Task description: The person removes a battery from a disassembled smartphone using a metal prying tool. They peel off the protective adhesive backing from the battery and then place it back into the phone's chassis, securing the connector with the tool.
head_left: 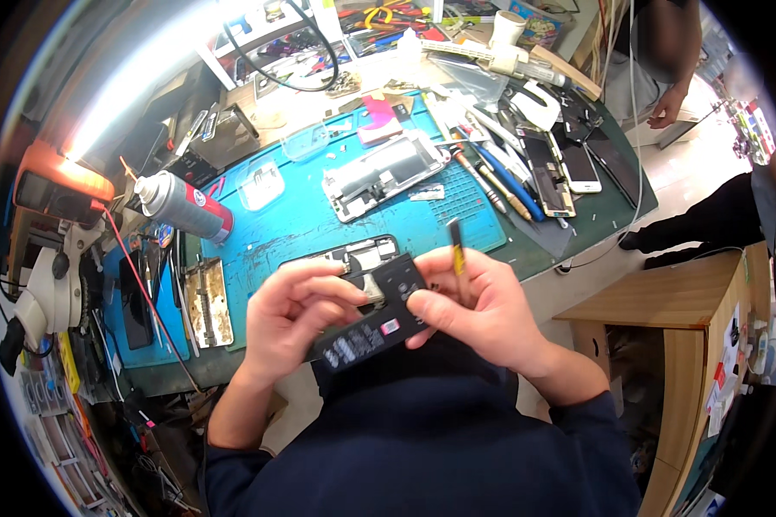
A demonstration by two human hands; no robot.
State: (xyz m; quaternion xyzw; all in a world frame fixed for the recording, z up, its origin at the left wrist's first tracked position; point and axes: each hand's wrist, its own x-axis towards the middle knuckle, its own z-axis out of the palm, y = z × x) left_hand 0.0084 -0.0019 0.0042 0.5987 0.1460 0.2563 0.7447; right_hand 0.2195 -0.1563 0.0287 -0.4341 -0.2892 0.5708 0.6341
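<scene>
An L-shaped black phone battery [375, 319] with white print and a small pink square is held up in front of my body. My right hand [483, 310] pinches its right end between thumb and fingers. The same hand also keeps a slim tool with a yellow and black handle [458, 250] upright between its fingers. At the battery's upper left edge is my left hand [297, 314], its fingers curled and thumb drawn in; what lies between its fingertips is hidden. Just behind the battery, an opened phone body [372, 252] lies on the mat, partly covered by my hands.
A second opened phone housing [384, 177] lies on the blue mat [276, 226]. A spray can [185, 207] stands at left, near a metal plate [209, 302]. Screwdrivers [509, 177] and phone parts [547, 177] crowd the right. Another person's hand [668, 108] shows at upper right.
</scene>
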